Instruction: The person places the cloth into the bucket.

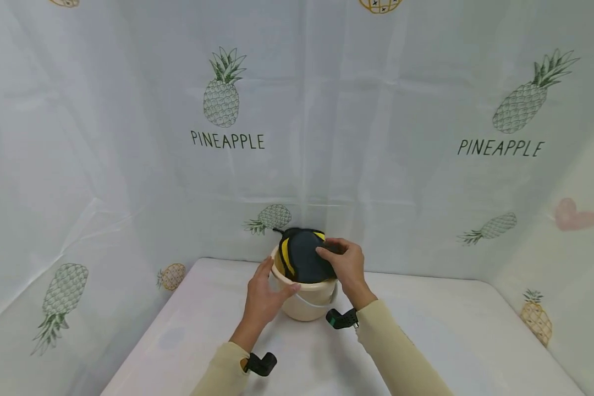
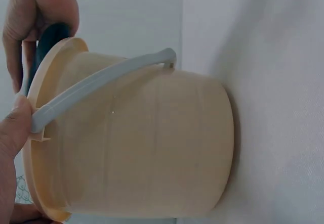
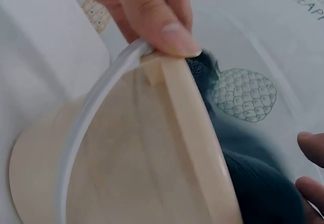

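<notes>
A cream-coloured bucket [image 1: 304, 308] stands upright on the white table, its pale handle [image 2: 101, 82] hanging down the near side. My left hand [image 1: 264, 300] grips the bucket's rim at the left, thumb on the near edge by the handle mount. Out of the bucket's mouth rises a soft dark blue and yellow cloth item [image 1: 308, 258]; its lower part is hidden inside, so its kind is unclear. At its right side my right hand [image 1: 347, 264] holds it, thumb towards me. The right wrist view shows the item's dark fabric [image 3: 263, 178] bulging past the rim.
The white table [image 1: 188, 324] runs out to both sides and towards me. Close behind the bucket hangs a pale curtain [image 1: 326, 165] printed with pineapples. Both wrists carry small black cameras [image 1: 261, 364].
</notes>
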Tool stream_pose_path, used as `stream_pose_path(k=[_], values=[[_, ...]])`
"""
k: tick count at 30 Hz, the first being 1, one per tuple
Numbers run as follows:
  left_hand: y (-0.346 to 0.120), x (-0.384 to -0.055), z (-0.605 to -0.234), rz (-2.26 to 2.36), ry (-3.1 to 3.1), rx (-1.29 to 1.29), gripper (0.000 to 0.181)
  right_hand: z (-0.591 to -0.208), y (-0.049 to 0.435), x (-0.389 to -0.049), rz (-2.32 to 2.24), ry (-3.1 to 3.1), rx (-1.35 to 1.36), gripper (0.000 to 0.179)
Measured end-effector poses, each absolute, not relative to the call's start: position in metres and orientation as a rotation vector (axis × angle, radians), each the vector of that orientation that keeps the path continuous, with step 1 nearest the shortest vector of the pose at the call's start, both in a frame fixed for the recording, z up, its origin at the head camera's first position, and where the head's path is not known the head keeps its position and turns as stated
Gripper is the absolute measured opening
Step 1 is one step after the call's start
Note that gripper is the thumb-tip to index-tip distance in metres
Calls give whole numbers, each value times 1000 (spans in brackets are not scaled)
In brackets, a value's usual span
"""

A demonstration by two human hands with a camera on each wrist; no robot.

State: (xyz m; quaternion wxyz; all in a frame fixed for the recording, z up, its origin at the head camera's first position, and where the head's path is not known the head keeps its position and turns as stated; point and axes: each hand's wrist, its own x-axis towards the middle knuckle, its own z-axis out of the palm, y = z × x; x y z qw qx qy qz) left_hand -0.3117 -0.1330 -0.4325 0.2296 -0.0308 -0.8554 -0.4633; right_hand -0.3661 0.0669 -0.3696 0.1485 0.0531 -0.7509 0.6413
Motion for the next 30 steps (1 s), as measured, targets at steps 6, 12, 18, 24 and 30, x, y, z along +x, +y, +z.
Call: stream_pose_path(k=[6, 12, 18, 24, 30], values=[[-132, -312, -431, -1238, -2349, -91, 102, -369, 73, -366, 1920, -2112, 182, 38], [-132, -312, -432, -1242, -2375, -72, 104, -369, 76, -366, 1952, -2109, 190, 40], [-131, -312, -431, -1257, -2383, -57, 104, -368, 78, -366, 1973, -2109, 200, 39], [-131, -311, -430, -1270, -2381, -58, 101, -368, 81, -363, 1992, -2091, 212, 42], [-132, -311, -432, -1278, -2343, -93, 102, -366, 85, -356, 1975, -2082, 231, 45]])
